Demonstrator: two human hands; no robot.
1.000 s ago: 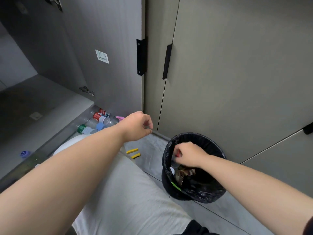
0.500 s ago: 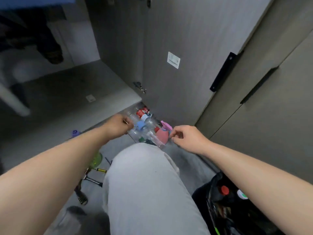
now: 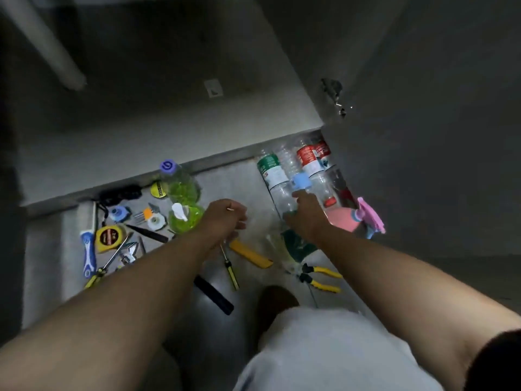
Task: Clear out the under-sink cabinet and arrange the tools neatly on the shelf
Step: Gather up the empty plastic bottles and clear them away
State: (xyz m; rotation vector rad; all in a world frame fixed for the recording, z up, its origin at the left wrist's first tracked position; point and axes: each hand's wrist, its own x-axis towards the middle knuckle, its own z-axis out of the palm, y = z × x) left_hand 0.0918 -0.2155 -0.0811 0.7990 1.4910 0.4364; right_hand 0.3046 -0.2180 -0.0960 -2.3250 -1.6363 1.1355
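Several clear plastic bottles lie on the floor by the open cabinet door, one with a red label. My right hand is closed around one of them, just below a blue cap. My left hand hovers with curled fingers beside a crumpled clear bottle; the blur hides whether it grips anything. Tools are scattered on the floor: a yellow tape measure, a yellow-black screwdriver, a yellow utility knife, yellow-handled pliers and a wrench.
Two bottles of green liquid stand left of my left hand. A pink spray bottle lies against the open cabinet door. The cabinet's bare floor lies beyond, with a white pipe. My knee fills the bottom.
My view swung from the black bin down to the floor in front of the cabinet. Both hands moved onto the pile of bottles, and the right hand closed on one.
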